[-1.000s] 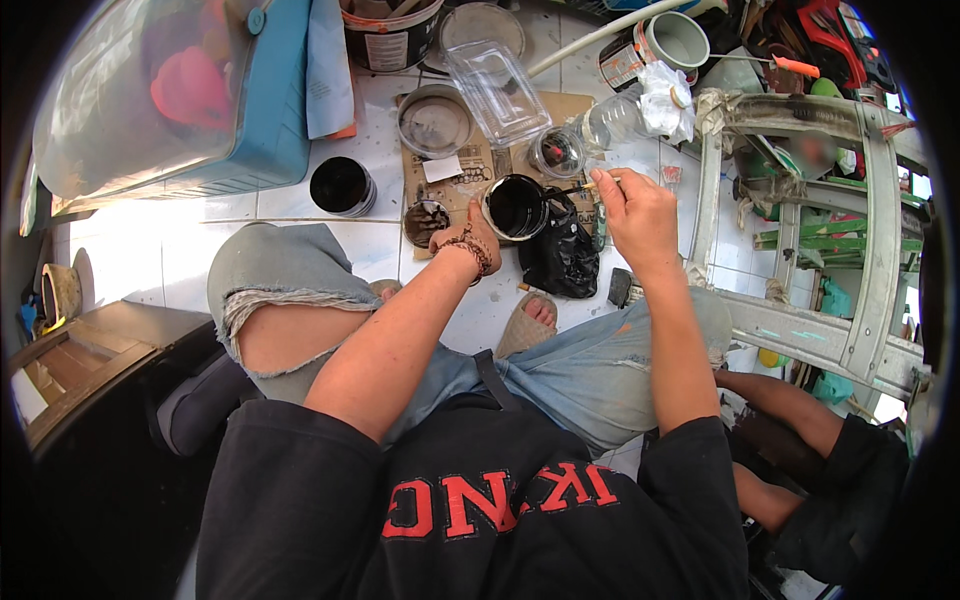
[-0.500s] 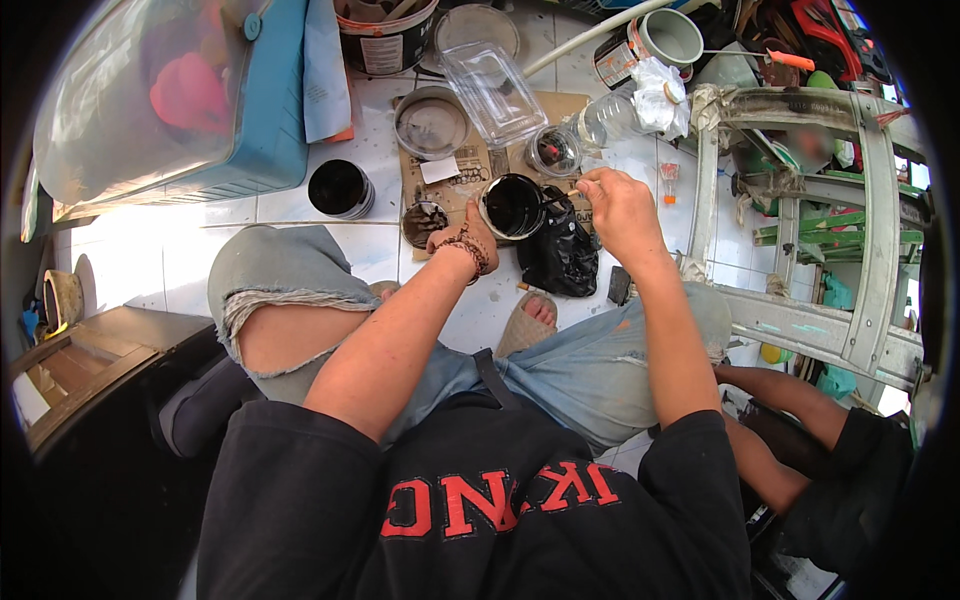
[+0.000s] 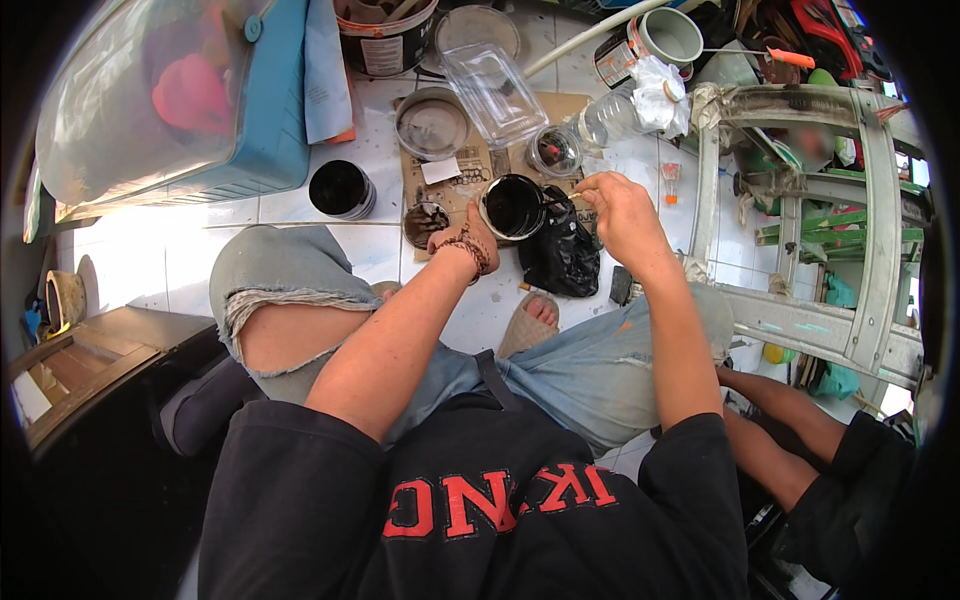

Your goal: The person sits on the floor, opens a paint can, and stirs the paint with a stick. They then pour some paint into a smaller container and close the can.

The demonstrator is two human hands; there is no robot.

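Observation:
My left hand (image 3: 463, 238) grips the side of a pot of black paint (image 3: 513, 206) above a flattened cardboard sheet (image 3: 456, 150). My right hand (image 3: 620, 220) is pinched on a thin stick (image 3: 563, 195), possibly a brush, that reaches to the pot's rim; its tip is unclear. A crumpled black plastic bag (image 3: 557, 255) lies beside the pot. A stained cup (image 3: 425, 224), a round lid (image 3: 432, 125), a clear plastic tray (image 3: 490, 85) and a small clear cup (image 3: 553, 150) stand around it. A second black-filled pot (image 3: 340, 188) is to the left.
A blue bin (image 3: 255, 140) is at upper left, a wooden cabinet (image 3: 110, 350) at lower left. Buckets (image 3: 670, 42), a roller (image 3: 790, 58) and a water bottle (image 3: 610, 120) are at the back. A metal ladder (image 3: 865, 240) occupies the right; another person's bare limbs (image 3: 790, 450) are below it.
My right hand has moved slightly left and down with the stick. The other person's limbs at lower right have shifted. My left hand stays on the pot.

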